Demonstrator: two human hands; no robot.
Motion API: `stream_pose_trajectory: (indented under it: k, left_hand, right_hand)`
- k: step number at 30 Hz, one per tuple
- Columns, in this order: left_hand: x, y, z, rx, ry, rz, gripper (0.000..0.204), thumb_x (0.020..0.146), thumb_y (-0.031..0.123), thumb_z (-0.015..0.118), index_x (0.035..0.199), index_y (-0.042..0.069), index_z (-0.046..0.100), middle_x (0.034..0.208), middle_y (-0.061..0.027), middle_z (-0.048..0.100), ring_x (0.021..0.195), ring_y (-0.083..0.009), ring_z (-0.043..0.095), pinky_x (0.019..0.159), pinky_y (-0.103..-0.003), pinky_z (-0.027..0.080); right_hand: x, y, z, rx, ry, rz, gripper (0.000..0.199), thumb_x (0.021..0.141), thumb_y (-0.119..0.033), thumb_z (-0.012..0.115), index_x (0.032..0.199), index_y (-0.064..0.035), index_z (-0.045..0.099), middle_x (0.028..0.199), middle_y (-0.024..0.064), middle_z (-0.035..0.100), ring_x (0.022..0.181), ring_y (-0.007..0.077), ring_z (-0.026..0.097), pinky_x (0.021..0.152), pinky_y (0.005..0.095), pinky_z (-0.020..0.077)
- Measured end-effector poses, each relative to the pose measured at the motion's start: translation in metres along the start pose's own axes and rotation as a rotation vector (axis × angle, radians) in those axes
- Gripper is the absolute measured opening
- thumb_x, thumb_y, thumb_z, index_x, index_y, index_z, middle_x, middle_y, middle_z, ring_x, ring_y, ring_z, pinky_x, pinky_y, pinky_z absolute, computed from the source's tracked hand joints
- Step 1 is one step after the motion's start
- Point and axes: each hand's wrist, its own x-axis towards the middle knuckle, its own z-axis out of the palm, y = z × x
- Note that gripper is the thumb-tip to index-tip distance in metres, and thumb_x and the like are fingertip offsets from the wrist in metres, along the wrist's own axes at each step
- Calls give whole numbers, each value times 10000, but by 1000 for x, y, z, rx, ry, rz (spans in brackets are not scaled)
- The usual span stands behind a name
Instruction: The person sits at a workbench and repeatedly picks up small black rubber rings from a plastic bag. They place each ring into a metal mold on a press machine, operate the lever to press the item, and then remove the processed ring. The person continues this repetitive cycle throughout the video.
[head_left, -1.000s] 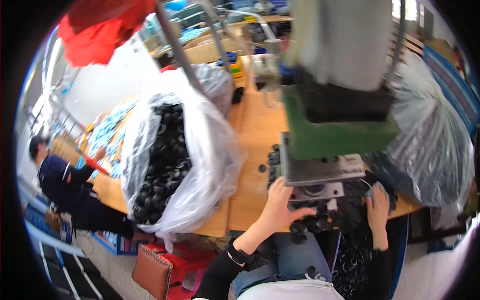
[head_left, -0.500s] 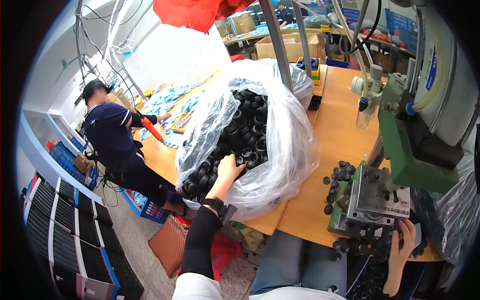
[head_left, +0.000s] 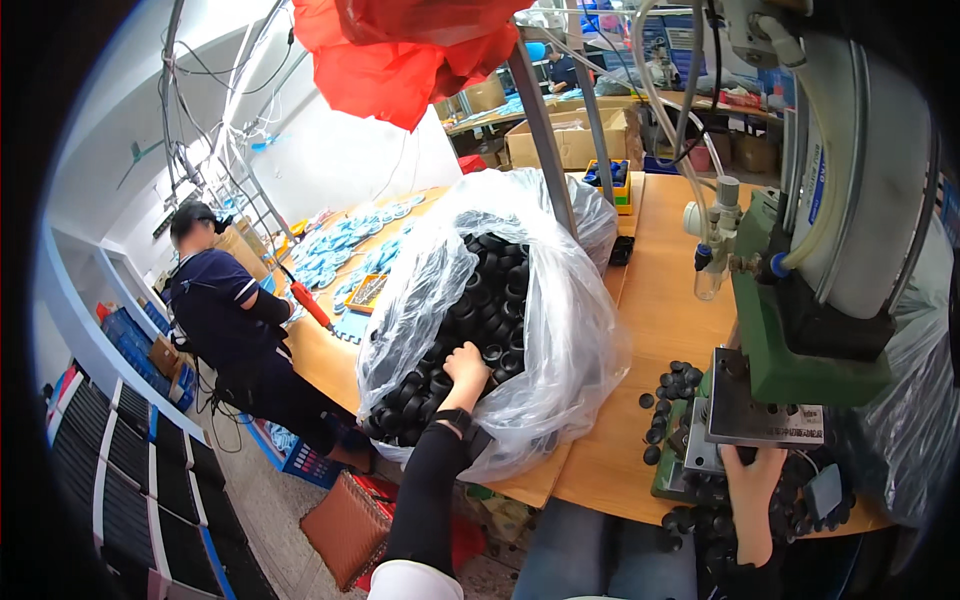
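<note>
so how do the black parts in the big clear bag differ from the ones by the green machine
The black parts in the clear plastic bag are heaped deep and wrapped in plastic; the loose black parts by the green machine lie scattered in the open on the wooden table. The left hand reaches into the bagged heap, while the right hand rests at the machine's base among the loose ones. Both lots look like small, round, black pieces.
</note>
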Motion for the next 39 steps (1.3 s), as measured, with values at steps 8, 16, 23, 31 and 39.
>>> stream_pose_trajectory:
  k: [8,16,23,31,39]
  left_hand:
    - [-87,14,-98,-1554,53,153,377,792,99,719,1113,-7,552,981,-62,573,845,-143,601,743,-261,491]
    - [-266,149,-101,-1978,-443,791,622,686,-117,710,1188,44,380,1199,-113,423,1116,-198,481,922,-315,453]
    - [-295,193,-112,-1448,-331,814,351,730,18,762,1037,-9,594,1048,-75,570,903,-146,599,787,-271,489]
    - [-312,202,-80,-1676,-218,626,300,735,71,761,991,23,613,898,-67,625,763,-158,570,702,-285,451]
    - [-306,209,-86,-1306,-253,750,196,732,163,765,882,72,679,915,-62,631,856,-242,537,741,-367,398]
  right_hand:
    - [-27,-9,-45,190,40,110,546,723,-111,741,1198,12,501,1122,120,578,1064,218,518,933,317,381]
    - [-124,41,-142,38,428,514,385,851,-125,644,1190,6,519,1095,110,581,1001,177,538,880,281,407]
    - [-230,113,-198,-382,514,696,368,836,-181,681,1127,6,554,1038,99,573,926,159,529,827,257,412]
    - [-254,159,-177,-233,458,789,450,800,-217,727,1131,27,544,953,82,591,834,142,536,773,266,439]
    - [-225,170,-165,-575,207,485,725,751,-190,739,1348,3,375,1386,186,397,1274,339,374,1057,404,284]
